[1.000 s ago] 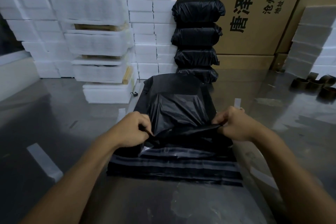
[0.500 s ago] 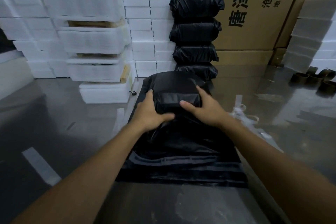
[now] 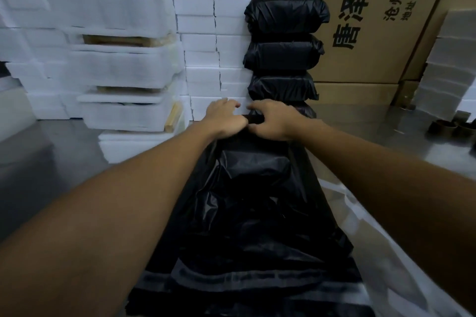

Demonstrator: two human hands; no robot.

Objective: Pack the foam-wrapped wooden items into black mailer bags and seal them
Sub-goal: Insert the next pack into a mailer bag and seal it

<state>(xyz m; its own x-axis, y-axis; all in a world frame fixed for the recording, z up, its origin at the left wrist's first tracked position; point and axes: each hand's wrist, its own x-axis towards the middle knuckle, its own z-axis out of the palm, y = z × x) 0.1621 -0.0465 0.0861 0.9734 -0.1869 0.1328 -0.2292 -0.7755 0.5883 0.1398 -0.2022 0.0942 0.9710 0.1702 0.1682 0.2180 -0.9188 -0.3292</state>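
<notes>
Two hands, left (image 3: 223,118) and right (image 3: 270,121), mid-frame, fingers curled gripping black mailer bag (image 3: 255,188)'s far end.

Foam-wrapped items (image 3: 123,69) stacked upper left; packed bags (image 3: 283,33) stacked top centre, cardboard box (image 3: 373,20) behind; mailer bag (image 3: 252,201) centre on counter (image 3: 38,175).

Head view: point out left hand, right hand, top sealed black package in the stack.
left hand (image 3: 223,119), head view, back of the hand.
right hand (image 3: 273,121), head view, back of the hand.
top sealed black package (image 3: 286,12), head view, middle of its front face.
</notes>
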